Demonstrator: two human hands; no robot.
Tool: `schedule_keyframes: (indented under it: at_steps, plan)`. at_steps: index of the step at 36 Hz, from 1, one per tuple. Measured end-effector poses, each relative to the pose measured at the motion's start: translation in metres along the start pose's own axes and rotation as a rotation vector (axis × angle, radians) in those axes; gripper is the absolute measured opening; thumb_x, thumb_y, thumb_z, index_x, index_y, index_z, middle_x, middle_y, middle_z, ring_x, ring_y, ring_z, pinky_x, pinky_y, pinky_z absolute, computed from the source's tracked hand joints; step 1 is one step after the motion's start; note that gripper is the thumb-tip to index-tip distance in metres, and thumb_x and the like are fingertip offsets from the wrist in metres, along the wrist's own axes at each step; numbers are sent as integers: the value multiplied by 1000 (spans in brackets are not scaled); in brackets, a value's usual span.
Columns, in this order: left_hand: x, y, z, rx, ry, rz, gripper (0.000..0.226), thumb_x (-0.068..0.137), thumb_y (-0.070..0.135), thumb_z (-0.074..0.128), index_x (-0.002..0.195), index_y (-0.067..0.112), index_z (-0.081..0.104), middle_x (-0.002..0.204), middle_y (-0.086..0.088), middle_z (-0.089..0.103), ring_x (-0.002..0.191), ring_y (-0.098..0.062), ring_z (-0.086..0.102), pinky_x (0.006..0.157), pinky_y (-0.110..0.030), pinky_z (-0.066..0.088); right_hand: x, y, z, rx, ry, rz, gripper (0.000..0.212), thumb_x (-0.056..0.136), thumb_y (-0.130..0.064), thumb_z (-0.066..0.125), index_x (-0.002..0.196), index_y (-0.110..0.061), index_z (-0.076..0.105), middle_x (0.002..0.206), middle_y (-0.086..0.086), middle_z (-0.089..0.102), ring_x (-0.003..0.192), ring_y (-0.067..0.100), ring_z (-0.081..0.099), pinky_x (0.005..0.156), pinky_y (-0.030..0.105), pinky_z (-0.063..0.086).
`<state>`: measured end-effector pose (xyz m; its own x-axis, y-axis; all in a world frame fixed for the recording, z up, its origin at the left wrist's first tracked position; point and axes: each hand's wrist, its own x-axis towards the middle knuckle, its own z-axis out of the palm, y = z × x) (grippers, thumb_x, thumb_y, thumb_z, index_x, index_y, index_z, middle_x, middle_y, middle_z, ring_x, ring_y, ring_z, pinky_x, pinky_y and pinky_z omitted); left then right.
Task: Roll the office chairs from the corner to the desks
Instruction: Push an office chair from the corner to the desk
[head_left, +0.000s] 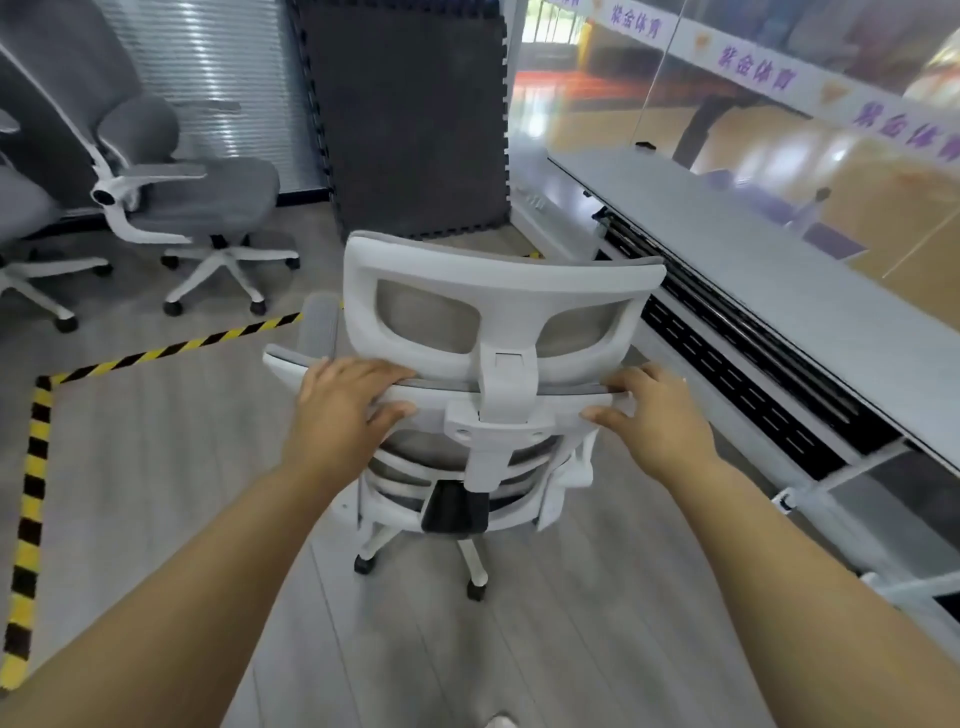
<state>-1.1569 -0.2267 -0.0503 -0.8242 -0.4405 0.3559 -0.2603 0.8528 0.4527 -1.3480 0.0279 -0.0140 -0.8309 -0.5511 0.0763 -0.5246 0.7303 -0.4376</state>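
Note:
A white-framed office chair (498, 291) with grey mesh stands right in front of me, its back toward me, on white castor legs. My left hand (345, 402) grips the top edge of the backrest on the left, fingers curled over it. My right hand (652, 415) grips the same edge on the right, thumb under the rim. A long grey desk (769, 291) runs along the right side, close beside the chair.
Two more grey chairs with white bases, one (208, 208) and another (26, 223), stand at the back left corner. Yellow-black hazard tape (36, 467) marks the floor on the left. A dark foam mat (410, 119) leans on the far wall. Glass partition behind the desk.

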Motion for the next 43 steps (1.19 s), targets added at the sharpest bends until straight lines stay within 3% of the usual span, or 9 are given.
schedule_keyframes:
  at_steps: [6,12,16,25,31,36,39,43]
  plan:
    - [86,-11,32,-10,1,22,30,84,36,65,113,27,63,113,9,64,110,-19,50,105,-42,24,82,21,4,32,30,30,44,80,-45,68,116,-23,59,118,-5,51,98,5,35,73,33,40]
    - [173,-19,64,-22,-13,68,46,80,56,42,109,29,64,107,12,64,105,-16,52,99,-43,32,165,42,2,52,45,21,44,78,-42,72,115,-20,60,117,-2,51,109,16,46,76,28,37]
    - [230,-18,83,-30,-2,45,42,80,50,50,112,27,65,111,10,63,108,-8,44,101,-35,24,220,57,0,56,39,28,45,78,-45,71,114,-20,60,117,-2,51,112,18,46,78,28,38]
    - [347,-23,129,-36,-54,30,34,86,37,62,119,27,62,122,6,60,119,-17,47,110,-41,22,331,82,-5,55,31,75,46,80,-45,68,117,-21,57,120,-4,47,118,14,39,81,29,38]
    - [413,-26,157,-19,-35,70,35,85,35,64,118,26,63,122,5,62,118,-18,49,102,-26,15,393,98,-8,50,49,103,45,79,-46,69,116,-24,58,118,-7,48,116,12,42,79,30,40]
    - [459,-34,176,-4,-63,113,54,80,61,40,116,28,64,120,7,63,116,-18,51,99,-27,18,432,108,-10,53,68,127,44,80,-43,69,117,-21,59,120,-5,50,118,16,42,90,30,40]
    - [485,-35,184,-27,-62,135,57,79,62,36,114,28,65,118,8,64,115,-14,48,95,-23,15,454,112,-12,48,61,145,44,80,-42,70,117,-20,59,120,-3,50,118,17,41,91,30,38]
    - [514,-41,193,-14,-89,142,57,79,63,35,113,29,65,118,7,64,115,-18,51,98,-29,18,478,113,-14,49,80,144,41,79,-38,71,114,-19,60,117,-2,50,115,16,40,90,23,31]
